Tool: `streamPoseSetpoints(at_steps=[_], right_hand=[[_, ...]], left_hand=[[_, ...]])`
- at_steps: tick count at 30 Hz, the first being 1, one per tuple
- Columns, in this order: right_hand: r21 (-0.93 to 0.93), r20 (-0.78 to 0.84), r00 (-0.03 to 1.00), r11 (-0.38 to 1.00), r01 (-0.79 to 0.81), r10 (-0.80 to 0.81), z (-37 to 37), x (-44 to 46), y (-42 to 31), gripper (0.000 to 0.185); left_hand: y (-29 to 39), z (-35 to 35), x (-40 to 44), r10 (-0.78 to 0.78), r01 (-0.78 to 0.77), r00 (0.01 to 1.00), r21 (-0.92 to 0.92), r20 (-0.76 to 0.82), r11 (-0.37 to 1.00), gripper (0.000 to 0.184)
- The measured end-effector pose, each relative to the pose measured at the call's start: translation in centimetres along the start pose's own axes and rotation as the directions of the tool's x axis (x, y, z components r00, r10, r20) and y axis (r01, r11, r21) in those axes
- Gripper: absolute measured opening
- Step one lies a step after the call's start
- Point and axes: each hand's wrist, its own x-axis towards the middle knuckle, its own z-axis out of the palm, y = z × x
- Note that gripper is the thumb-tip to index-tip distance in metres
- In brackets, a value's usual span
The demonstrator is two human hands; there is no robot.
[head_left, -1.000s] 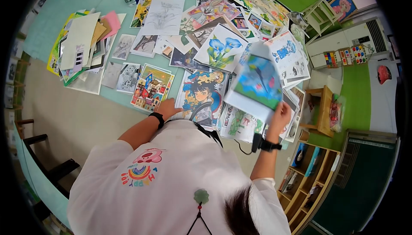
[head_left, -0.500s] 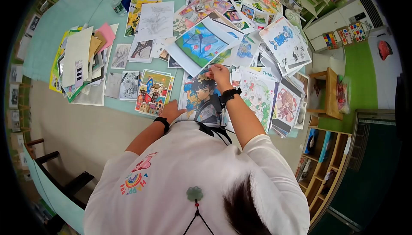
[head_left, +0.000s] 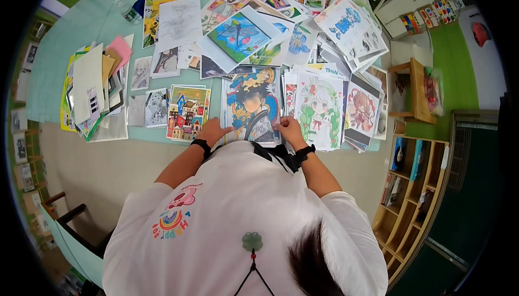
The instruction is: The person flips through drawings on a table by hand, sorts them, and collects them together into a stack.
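A coloured drawing of a dark-haired figure in a patterned robe (head_left: 253, 101) lies on a pile of sheets at the table's near edge. My left hand (head_left: 214, 130) rests at its lower left side, thumb stretched onto the paper and fingers apart. At the right edge of the same drawing, my right hand (head_left: 291, 131) has its fingers closed in a pinch on the paper. A picture of colourful houses (head_left: 187, 113) lies left of my left hand. To the right of my right hand is a drawing of a green-haired girl (head_left: 320, 109) on another pile.
Overlapping pictures, among them a blue dragonfly painting (head_left: 238, 36), cover the table's middle. A paper stack (head_left: 89, 90) stands at the left of the glass table (head_left: 54, 69), a plastic bottle (head_left: 127, 11) behind it. A wooden stool (head_left: 413, 93) and shelf (head_left: 411, 188) are at right.
My right hand has come down from the drawing's top to its lower right edge. My left hand stays at the lower left side. The view has shifted slightly.
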Motion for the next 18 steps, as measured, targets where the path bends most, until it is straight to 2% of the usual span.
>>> streamPoseSetpoints(at_steps=[2,3,6,7,8,11,14,18], right_hand=[[-0.042,-0.006,1.000,0.999,-0.005,0.005,-0.6,-0.8,-1.7,0.023],[-0.103,-0.031,0.998,0.994,0.044,-0.048,-0.9,-1.0,-2.1,0.017],[-0.086,-0.190,0.980,0.995,0.050,-0.065,-3.1,-1.1,-1.8,0.016],[-0.127,-0.240,0.967,0.990,0.057,-0.086,-4.1,-0.8,-0.4,0.015],[-0.170,-0.286,0.952,0.984,0.061,-0.109,-5.5,-0.6,1.5,0.015],[-0.153,-0.387,0.921,0.988,-0.003,-0.057,-10.7,-1.0,6.1,0.016],[-0.156,-0.454,0.890,0.981,-0.114,0.031,-14.9,-2.1,7.7,0.016],[-0.228,-0.516,0.855,0.955,-0.192,0.048,-17.8,-1.8,9.3,0.016]], left_hand=[[-0.3,0.3,0.1,0.014,-0.014,1.000,-0.002,0.003,1.000,0.069],[-0.4,0.3,0.3,0.021,-0.021,1.000,-0.005,0.003,1.000,0.069],[-1.4,0.9,0.7,0.054,-0.055,0.998,0.004,0.021,0.999,0.066],[-2.2,1.4,0.9,0.109,-0.110,0.994,-0.005,-0.022,0.994,0.061],[-2.1,1.2,0.7,0.090,-0.090,0.996,-0.005,0.009,0.996,0.062],[-2.0,0.8,0.6,0.057,-0.056,0.996,-0.008,0.070,0.998,0.063],[-3.1,2.1,1.0,0.135,-0.136,0.989,-0.008,-0.053,0.991,0.056],[-3.1,2.2,1.0,0.146,-0.146,0.987,-0.010,-0.061,0.989,0.058]])
